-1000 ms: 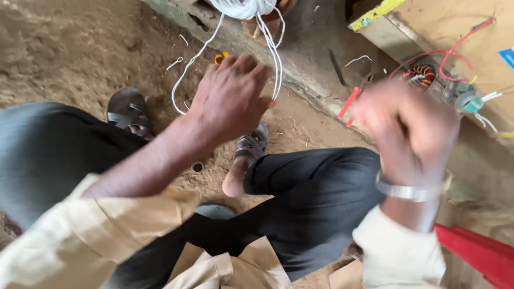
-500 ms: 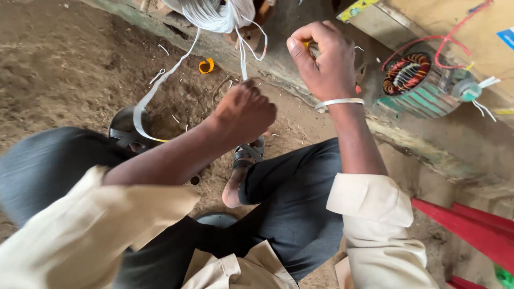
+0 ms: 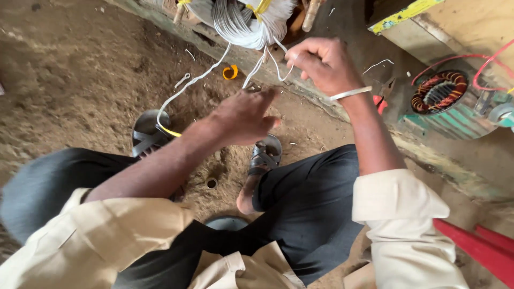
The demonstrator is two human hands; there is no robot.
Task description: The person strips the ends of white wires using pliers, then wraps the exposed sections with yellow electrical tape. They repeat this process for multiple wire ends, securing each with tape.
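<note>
White wire bundle (image 3: 243,21) is sitting at the top edge of the view, bound with yellow ties and resting on the concrete ledge (image 3: 332,101) ahead of the person. Several loose white strands (image 3: 257,67) are hanging down from it toward the hands. Right hand (image 3: 321,64) is closing its fingers on one of these strands just below the bundle, thumb and forefinger pinching; a metal bangle (image 3: 350,93) is riding at its wrist. Left hand (image 3: 246,115) is hovering lower, fingers loosely curled and pointing toward the strands; whether it is actually gripping a strand cannot be told, as the fingertips are blurring. A longer white strand (image 3: 187,88) is trailing left across the dirt floor (image 3: 69,69), ending in a yellow tip near the left sandal (image 3: 147,134). The right sandal (image 3: 265,152) is lying just below the left hand. An orange tape ring (image 3: 231,71) is lying on the dirt close to the strands. A motor stator with copper windings (image 3: 441,93) is sitting on the ledge to the right, well apart from both hands, with red leads (image 3: 482,64) running up from it.
</note>
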